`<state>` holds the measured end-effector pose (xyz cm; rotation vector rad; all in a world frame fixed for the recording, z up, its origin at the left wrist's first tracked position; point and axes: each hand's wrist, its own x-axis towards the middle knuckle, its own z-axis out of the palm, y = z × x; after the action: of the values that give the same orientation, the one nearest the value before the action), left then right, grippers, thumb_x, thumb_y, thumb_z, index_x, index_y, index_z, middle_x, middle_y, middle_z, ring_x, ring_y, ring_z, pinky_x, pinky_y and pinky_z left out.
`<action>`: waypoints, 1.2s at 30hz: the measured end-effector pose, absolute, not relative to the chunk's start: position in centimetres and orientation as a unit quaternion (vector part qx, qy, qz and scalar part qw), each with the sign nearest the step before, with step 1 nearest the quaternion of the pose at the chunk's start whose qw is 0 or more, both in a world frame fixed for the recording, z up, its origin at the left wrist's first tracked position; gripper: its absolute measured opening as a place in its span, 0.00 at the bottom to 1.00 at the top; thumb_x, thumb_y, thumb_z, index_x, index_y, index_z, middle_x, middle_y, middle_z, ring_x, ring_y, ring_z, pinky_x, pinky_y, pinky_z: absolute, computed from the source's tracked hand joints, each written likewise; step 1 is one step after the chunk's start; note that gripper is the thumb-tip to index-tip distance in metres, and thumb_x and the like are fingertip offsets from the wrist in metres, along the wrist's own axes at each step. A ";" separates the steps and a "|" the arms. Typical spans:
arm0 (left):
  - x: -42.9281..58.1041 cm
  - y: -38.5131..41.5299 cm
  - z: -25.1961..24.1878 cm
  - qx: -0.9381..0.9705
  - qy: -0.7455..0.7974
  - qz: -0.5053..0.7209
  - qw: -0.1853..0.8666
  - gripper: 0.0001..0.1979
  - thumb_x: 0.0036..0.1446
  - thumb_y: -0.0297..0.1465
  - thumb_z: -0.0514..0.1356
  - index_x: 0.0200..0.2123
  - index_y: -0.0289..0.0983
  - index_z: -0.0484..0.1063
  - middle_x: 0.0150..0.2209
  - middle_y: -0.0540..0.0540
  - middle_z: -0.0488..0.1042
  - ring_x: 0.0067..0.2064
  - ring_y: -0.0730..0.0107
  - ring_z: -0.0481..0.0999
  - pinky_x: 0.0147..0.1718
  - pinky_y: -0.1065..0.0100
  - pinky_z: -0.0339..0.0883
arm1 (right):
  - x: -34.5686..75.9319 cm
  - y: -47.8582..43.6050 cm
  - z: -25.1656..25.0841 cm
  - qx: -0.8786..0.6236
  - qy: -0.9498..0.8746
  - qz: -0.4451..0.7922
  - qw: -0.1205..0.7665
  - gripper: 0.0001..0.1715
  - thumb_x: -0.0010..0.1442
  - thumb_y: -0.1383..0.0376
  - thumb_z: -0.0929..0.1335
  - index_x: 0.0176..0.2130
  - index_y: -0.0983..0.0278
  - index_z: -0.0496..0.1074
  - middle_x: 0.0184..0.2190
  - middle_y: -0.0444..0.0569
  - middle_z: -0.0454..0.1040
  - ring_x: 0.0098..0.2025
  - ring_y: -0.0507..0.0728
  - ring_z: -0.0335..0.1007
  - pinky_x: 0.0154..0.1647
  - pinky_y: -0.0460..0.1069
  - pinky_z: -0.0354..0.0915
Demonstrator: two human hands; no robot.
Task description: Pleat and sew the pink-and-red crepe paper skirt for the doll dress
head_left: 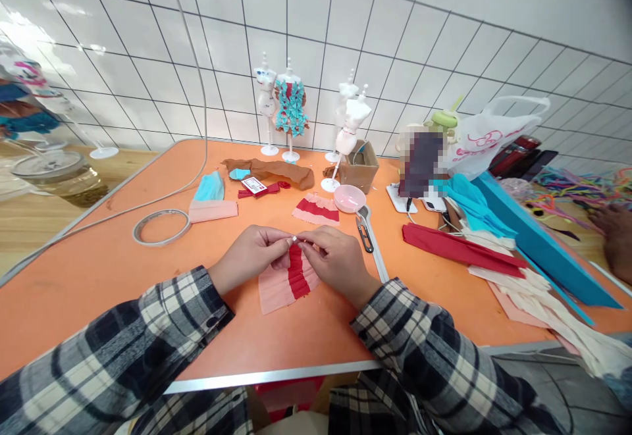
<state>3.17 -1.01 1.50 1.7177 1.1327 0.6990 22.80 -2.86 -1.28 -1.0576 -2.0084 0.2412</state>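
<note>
My left hand [259, 254] and my right hand [340, 260] meet over the middle of the orange table, fingertips almost touching. Between them is a tiny white piece [295, 239], too small to name, pinched by the left thumb and finger; the right fingers close in at its other side. Under both hands lies a pleated pink crepe paper piece [276, 288] with a red band [297, 274]. Beyond them rests a second pink and red pleated piece [316, 209]. Black thread snips [365, 234] lie right of my right hand, beside a pink bowl [350, 198].
Small white mannequins [353, 119] stand along the tiled wall, one in a blue ruffled dress [291, 107]. A tape roll [161, 227] and a cable [205, 93] are at left. Red crepe paper [461, 249] and a blue folder [548, 244] lie right. Another person's hand [612, 224] shows far right.
</note>
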 end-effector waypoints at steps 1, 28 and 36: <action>3.2 -0.9 1.4 0.697 0.461 0.288 0.468 0.20 0.57 0.44 0.59 0.20 0.36 0.74 0.18 0.49 0.73 0.21 0.73 0.69 0.25 0.71 0.66 | 22.8 -2.9 -1.2 -0.426 -0.795 0.092 0.422 0.12 0.68 0.65 0.67 0.46 0.63 0.81 0.39 0.51 0.82 0.41 0.55 0.77 0.41 0.48 0.68; 3.0 -1.1 0.4 0.726 0.444 0.291 0.438 0.22 0.59 0.47 0.60 0.34 0.34 0.83 0.30 0.44 0.83 0.33 0.63 0.79 0.35 0.66 0.74 | 22.8 -2.6 -1.2 -0.459 -0.752 0.194 0.432 0.08 0.62 0.65 0.71 0.36 0.61 0.83 0.28 0.47 0.79 0.30 0.53 0.69 0.33 0.48 0.63; 3.3 -1.2 0.7 0.737 0.466 0.296 0.390 0.16 0.56 0.39 0.59 0.29 0.36 0.84 0.27 0.47 0.83 0.30 0.65 0.79 0.31 0.70 0.70 | 22.6 -3.0 -1.2 -0.449 -0.775 0.150 0.420 0.10 0.64 0.62 0.69 0.37 0.60 0.82 0.31 0.48 0.80 0.32 0.54 0.71 0.35 0.48 0.65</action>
<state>3.30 -1.22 0.72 1.8730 1.1851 0.7512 22.58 -2.98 -1.19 -1.1255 -1.9415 0.3748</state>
